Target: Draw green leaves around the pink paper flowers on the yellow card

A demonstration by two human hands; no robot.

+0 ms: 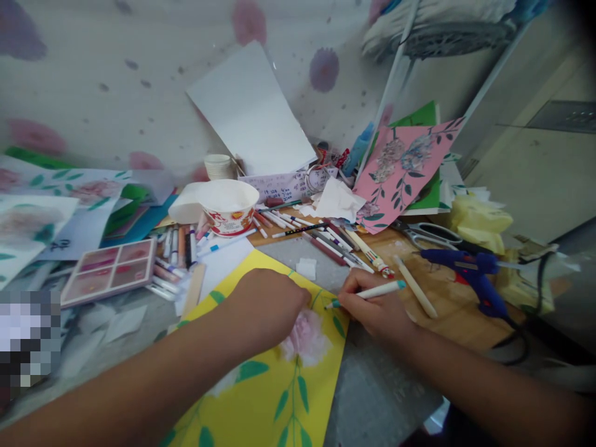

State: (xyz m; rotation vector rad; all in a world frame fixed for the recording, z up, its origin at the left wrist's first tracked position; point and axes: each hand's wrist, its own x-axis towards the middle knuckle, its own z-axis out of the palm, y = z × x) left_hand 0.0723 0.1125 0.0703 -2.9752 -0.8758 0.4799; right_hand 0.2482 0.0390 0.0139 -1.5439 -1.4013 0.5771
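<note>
My right hand (379, 318) grips a white felt-tip marker (379, 290) with a teal end. The marker's green tip meets the right edge of a yellow sheet (321, 400). On that sheet are green drawn leaves and stems around a pale pink flower (307, 340). My left hand (274, 304) rests on the sheet just above the flower, back of the hand up. Its fingers are curled under, and whatever they may hold is hidden. A small white paper square (306, 269) lies beyond, between the hands.
Loose markers (326, 239) lie behind the sheet near a paper bowl (228, 208). A palette (112, 270) sits left. To the right are a wooden stick (416, 287), scissors (431, 234), a blue glue gun (465, 270) with its cord, and a pink painted sheet (405, 167).
</note>
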